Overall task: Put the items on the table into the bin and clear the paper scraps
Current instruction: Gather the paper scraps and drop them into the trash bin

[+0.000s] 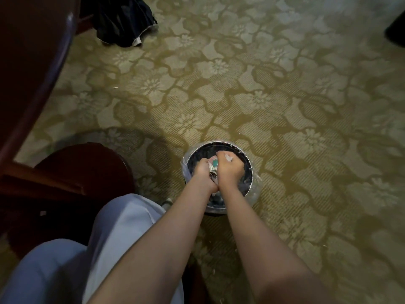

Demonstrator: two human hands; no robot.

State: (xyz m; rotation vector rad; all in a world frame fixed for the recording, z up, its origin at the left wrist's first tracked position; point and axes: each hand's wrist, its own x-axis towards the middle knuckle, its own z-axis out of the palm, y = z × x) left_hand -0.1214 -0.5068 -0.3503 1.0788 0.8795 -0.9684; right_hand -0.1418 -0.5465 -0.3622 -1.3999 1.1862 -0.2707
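Hovering over the lined bin (250, 172) on the carpet, the left hand (202, 170) and right hand (230, 170) are gripping a teal-and-white wrapper bundle (213, 165) between them, fingers (233, 162) clenched; the bin opening is lying directly below.

Dark cloth (122, 20) (crumpled) on floral carpet (274, 95)

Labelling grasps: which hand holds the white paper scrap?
Right hand: white paper scrap sticks out of its fist over the bin. The left hand grips a teal-printed wrapper.

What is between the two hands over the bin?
Head view: a crumpled scrap with a teal patch, gripped by left hand and right hand, above the bin.
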